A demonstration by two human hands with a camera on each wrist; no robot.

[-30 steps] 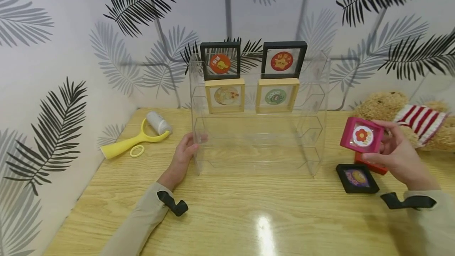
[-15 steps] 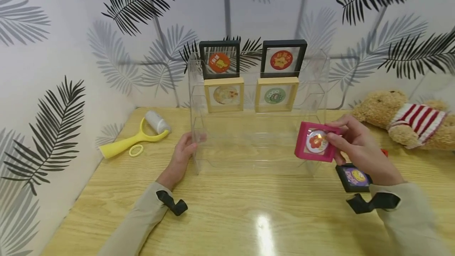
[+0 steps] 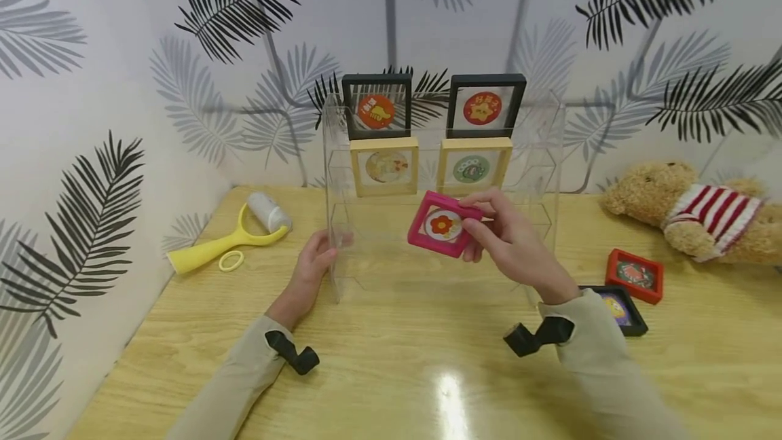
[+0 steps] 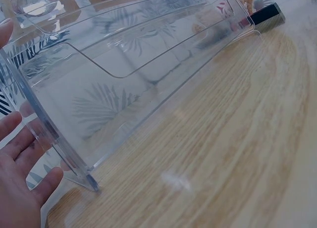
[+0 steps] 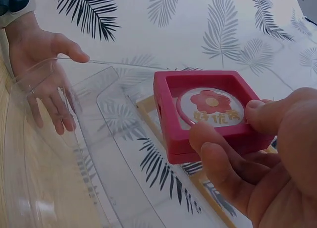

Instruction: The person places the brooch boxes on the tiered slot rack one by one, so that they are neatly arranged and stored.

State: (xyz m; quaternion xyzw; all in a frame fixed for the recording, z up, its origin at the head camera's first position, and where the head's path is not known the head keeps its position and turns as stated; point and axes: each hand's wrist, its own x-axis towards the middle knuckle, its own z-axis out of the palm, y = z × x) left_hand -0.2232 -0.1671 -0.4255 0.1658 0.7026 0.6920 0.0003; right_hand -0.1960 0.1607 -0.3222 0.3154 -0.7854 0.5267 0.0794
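Note:
A small pink display frame (image 3: 435, 224) with a red flower badge inside is pinched by my right hand (image 3: 510, 243) in front of a clear tiered rack (image 3: 391, 290). In the right wrist view, thumb and fingers hold the pink frame's near edge. My left hand (image 3: 307, 270) rests against the rack's left side panel with its fingers straight, as the left wrist view also shows. Two black frames, one left (image 3: 408, 107) and one right (image 3: 519, 104), stand on the top tier. Below them stand a left cream frame (image 3: 415, 167) and a right cream frame (image 3: 504, 167), the latter partly behind my right hand.
On the table (image 3: 379, 372), a red frame (image 3: 658, 280) and a black frame (image 3: 639, 321) lie right of the rack. A teddy bear (image 3: 650, 189) lies behind them. At left are a yellow Y-shaped handle (image 3: 208, 253), a grey-white roll (image 3: 267, 211) and a yellow ring (image 3: 231, 261).
My right hand has carried the pink frame leftward from beside the bear to the middle of the rack, uncovering the red frame. My left hand has stayed at the rack's side.

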